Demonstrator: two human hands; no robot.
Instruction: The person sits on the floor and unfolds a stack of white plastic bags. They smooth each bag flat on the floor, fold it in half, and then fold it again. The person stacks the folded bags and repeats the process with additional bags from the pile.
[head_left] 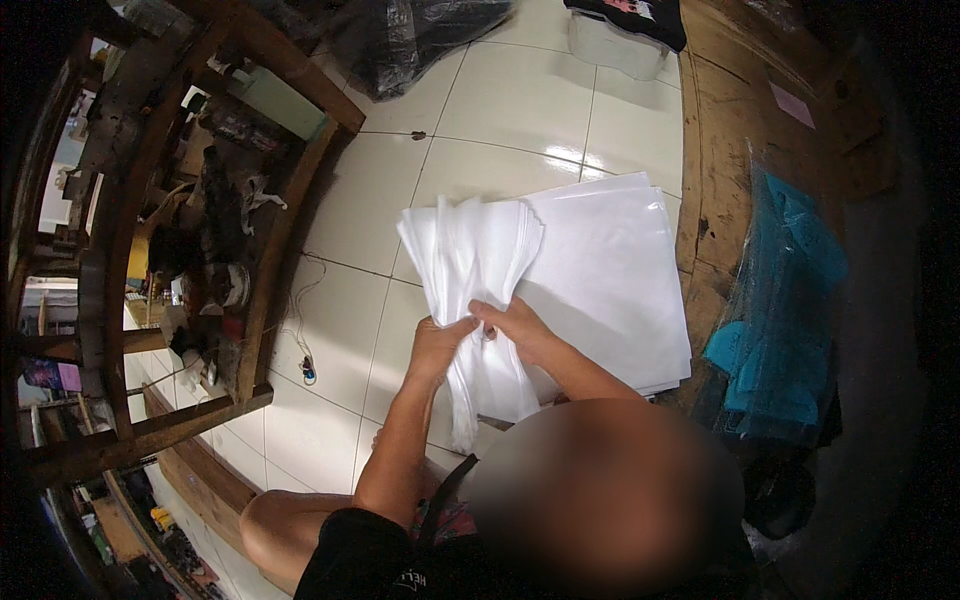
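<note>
Both my hands grip a bundle of thin, white, slightly see-through sheets (pixel 468 245). The bundle is bunched in the middle and fans out at its far end, while its loose near end hangs toward me. My left hand (pixel 438 343) is closed round the bundle's left side, thumb on top. From the right, my right hand (pixel 512 328) pinches the same bundle, and the two thumbs nearly meet. Under and to the right of the bundle, a wide flat stack of smooth white sheets (pixel 615 275) lies on the floor, its edges slightly uneven. My palms hide part of the bundle's underside.
White floor tiles (pixel 340 225) surround the stack. A cluttered wooden rack (pixel 325 160) stands at the left. Along the right runs a brown wooden surface (pixel 705 130), with blue pieces in clear plastic (pixel 775 370) beside it. Dark plastic sheeting (pixel 405 50) lies at the far side.
</note>
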